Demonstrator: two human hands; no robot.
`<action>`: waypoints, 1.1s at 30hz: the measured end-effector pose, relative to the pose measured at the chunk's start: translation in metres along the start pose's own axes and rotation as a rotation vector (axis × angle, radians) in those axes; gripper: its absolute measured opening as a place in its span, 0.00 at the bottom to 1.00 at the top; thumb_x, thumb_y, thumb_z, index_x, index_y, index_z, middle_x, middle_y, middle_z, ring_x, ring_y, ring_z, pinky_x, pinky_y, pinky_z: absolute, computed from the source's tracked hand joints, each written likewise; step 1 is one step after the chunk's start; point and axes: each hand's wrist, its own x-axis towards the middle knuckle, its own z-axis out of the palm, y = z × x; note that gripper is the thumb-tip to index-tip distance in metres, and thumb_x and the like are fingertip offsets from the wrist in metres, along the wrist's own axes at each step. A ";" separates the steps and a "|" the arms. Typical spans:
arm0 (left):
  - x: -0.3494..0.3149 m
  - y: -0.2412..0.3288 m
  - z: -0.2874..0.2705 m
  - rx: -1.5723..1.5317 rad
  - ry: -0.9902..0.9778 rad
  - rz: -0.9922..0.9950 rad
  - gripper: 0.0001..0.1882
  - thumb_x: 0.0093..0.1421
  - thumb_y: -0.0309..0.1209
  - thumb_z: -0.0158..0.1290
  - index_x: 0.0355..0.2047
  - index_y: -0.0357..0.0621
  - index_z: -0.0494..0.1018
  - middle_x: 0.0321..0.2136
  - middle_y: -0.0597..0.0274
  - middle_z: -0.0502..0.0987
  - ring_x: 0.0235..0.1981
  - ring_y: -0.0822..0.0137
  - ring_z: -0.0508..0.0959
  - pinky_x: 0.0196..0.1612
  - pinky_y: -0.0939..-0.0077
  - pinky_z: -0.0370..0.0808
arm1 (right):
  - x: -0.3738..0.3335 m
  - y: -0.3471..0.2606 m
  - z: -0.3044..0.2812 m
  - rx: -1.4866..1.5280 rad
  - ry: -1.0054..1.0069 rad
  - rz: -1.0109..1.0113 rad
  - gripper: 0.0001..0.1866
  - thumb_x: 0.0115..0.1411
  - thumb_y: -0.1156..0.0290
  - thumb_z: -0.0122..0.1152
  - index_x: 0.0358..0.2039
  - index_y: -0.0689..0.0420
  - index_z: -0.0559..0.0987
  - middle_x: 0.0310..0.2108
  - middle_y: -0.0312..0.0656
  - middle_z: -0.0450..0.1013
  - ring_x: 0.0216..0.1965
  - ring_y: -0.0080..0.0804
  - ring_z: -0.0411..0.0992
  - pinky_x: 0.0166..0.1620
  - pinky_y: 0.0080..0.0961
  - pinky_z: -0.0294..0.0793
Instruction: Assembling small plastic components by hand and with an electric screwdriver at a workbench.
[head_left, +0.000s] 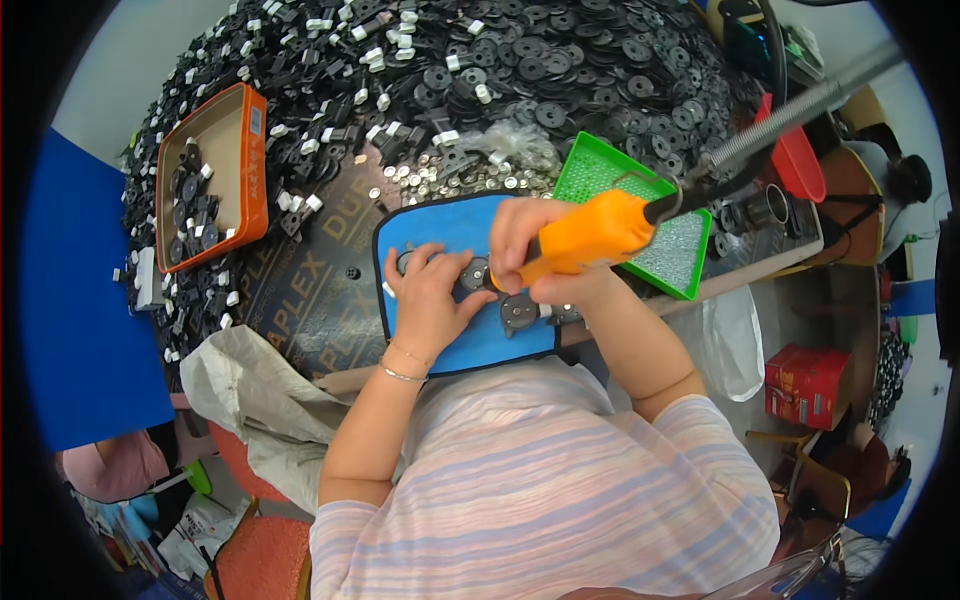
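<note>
My right hand (540, 255) grips an orange powered screwdriver (595, 232), its tip pressed down on a round black part (474, 274) on the blue mat (440, 225). A springy metal hose (790, 115) runs from the tool's back toward the upper right. My left hand (428, 290) lies flat on the mat and steadies that black part with its fingers. Another black disc-shaped part (519, 312) rests on the mat just under my right wrist.
A huge heap of black discs and white-tipped pieces (520, 60) covers the table behind. Small silver screws (450, 178) lie by the mat. An orange tray (210, 175) sits at left, a green tray (600, 170) at right, a red box (808, 385) low right.
</note>
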 end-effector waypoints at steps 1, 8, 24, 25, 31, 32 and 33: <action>0.000 0.002 -0.001 0.023 -0.010 -0.006 0.26 0.42 0.45 0.64 0.41 0.48 0.77 0.34 0.65 0.77 0.48 0.60 0.70 0.59 0.45 0.46 | -0.001 0.000 -0.005 -0.008 -0.066 -0.027 0.16 0.49 0.65 0.68 0.32 0.61 0.74 0.30 0.43 0.68 0.27 0.27 0.70 0.31 0.20 0.71; 0.001 0.001 -0.001 0.042 0.008 0.024 0.22 0.43 0.40 0.64 0.39 0.50 0.74 0.35 0.68 0.76 0.49 0.61 0.69 0.59 0.45 0.46 | 0.005 0.011 0.022 -0.148 0.302 0.053 0.13 0.43 0.78 0.66 0.31 0.60 0.75 0.28 0.41 0.71 0.32 0.29 0.69 0.33 0.23 0.70; 0.004 -0.001 -0.001 0.005 0.002 0.004 0.27 0.38 0.47 0.67 0.37 0.47 0.77 0.32 0.70 0.76 0.48 0.60 0.70 0.59 0.49 0.48 | -0.028 -0.042 -0.077 -0.531 0.801 -0.299 0.09 0.53 0.82 0.56 0.35 0.63 0.71 0.31 0.44 0.70 0.23 0.26 0.70 0.30 0.21 0.70; 0.003 0.000 -0.001 0.001 0.003 0.002 0.27 0.38 0.47 0.67 0.37 0.47 0.77 0.32 0.70 0.76 0.48 0.60 0.70 0.59 0.49 0.48 | -0.028 -0.041 -0.079 -0.507 0.797 -0.327 0.09 0.53 0.82 0.56 0.36 0.63 0.71 0.31 0.44 0.70 0.23 0.26 0.69 0.30 0.21 0.70; 0.003 0.001 0.000 -0.004 0.005 -0.006 0.27 0.37 0.47 0.67 0.37 0.48 0.77 0.32 0.70 0.76 0.48 0.60 0.70 0.59 0.48 0.48 | -0.026 -0.036 -0.085 -0.522 0.775 -0.316 0.09 0.53 0.82 0.57 0.35 0.63 0.71 0.30 0.44 0.71 0.23 0.25 0.70 0.29 0.20 0.70; 0.003 0.001 -0.001 -0.009 0.004 -0.009 0.27 0.37 0.47 0.67 0.36 0.48 0.77 0.32 0.71 0.76 0.48 0.61 0.70 0.59 0.48 0.47 | -0.026 -0.036 -0.085 -0.519 0.774 -0.315 0.09 0.53 0.82 0.57 0.35 0.63 0.71 0.30 0.44 0.71 0.23 0.25 0.70 0.29 0.20 0.70; 0.003 0.001 0.000 -0.008 0.004 -0.011 0.27 0.37 0.47 0.67 0.36 0.48 0.77 0.32 0.71 0.76 0.48 0.61 0.70 0.59 0.48 0.47 | -0.026 -0.036 -0.086 -0.530 0.778 -0.314 0.09 0.53 0.82 0.57 0.36 0.63 0.71 0.30 0.44 0.71 0.23 0.25 0.70 0.29 0.20 0.70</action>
